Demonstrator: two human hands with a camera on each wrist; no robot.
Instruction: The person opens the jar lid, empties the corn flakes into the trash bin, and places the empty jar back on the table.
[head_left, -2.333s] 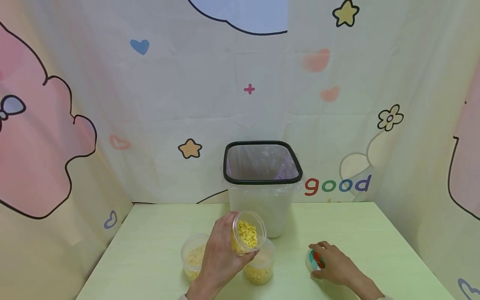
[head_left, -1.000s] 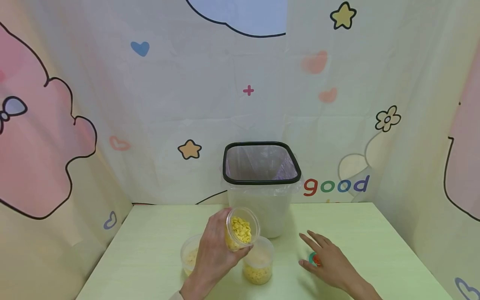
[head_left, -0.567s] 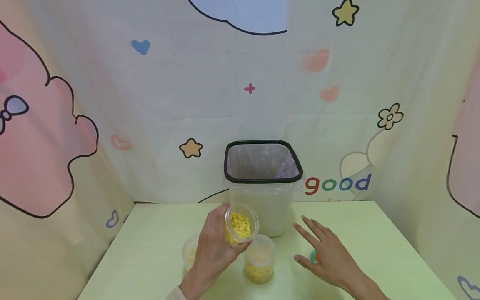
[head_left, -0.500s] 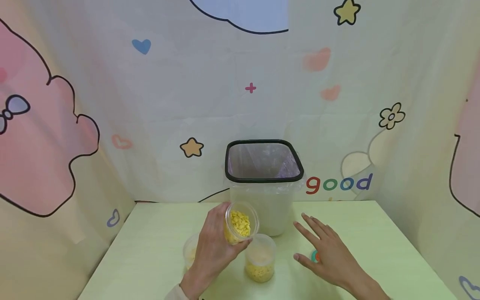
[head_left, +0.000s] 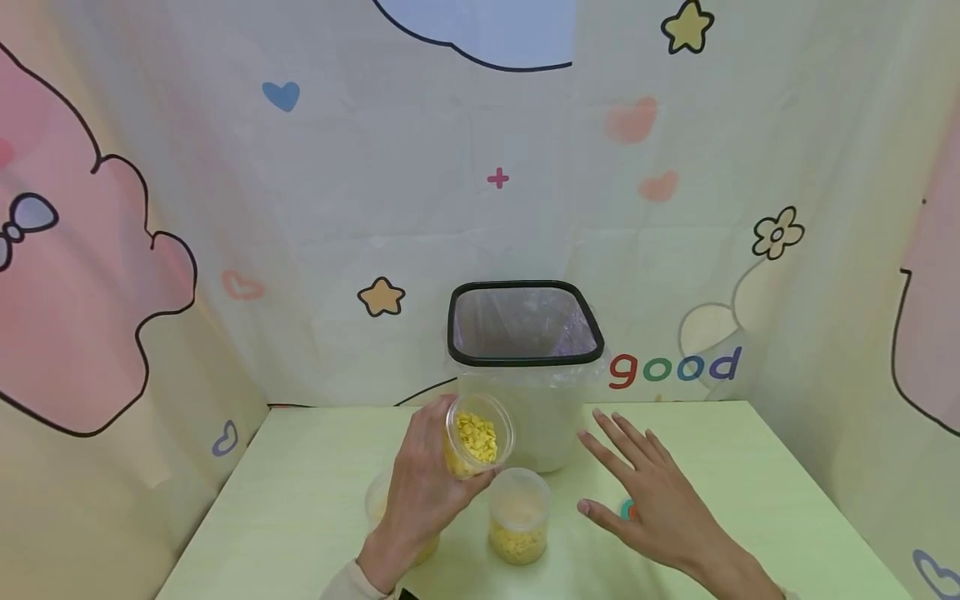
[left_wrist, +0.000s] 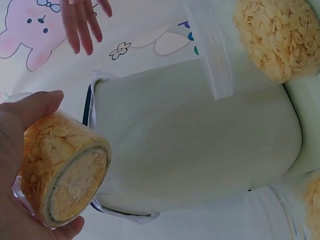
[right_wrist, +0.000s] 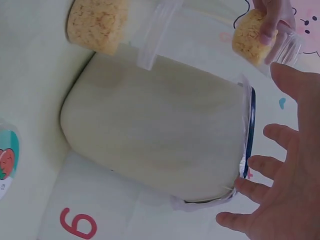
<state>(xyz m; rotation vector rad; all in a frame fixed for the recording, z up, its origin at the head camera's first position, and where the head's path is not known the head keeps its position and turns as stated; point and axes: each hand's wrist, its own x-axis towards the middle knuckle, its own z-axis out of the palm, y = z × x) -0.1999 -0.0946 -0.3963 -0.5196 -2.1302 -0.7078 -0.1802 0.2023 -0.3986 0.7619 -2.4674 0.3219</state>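
Observation:
My left hand (head_left: pixel 420 492) grips a clear plastic jar (head_left: pixel 505 427) of yellow flakes, lifted off the table and tilted, its open mouth towards the head camera. In the left wrist view, the thumb and fingers wrap round the jar (left_wrist: pixel 65 170). My right hand (head_left: pixel 660 508) hovers with fingers spread and holds nothing. Partly hidden beneath it is a small round thing with a teal and red label (head_left: pixel 627 510), perhaps a lid. A second clear tub of flakes (head_left: pixel 519 533) stands upright between the hands; a third tub (head_left: pixel 377 497) is mostly behind the left hand.
Behind the hands stands a whitish bin (head_left: pixel 547 417) with a black rim and a clear liner bag folded over it. A pale green table (head_left: pixel 300 475) carries everything. Printed cloth (head_left: pixel 337 167) encloses the back and sides.
My right hand has let go of the round labelled thing, then risen and moved forward with its fingers spreading. The left hand has brought the jar slightly up and left.

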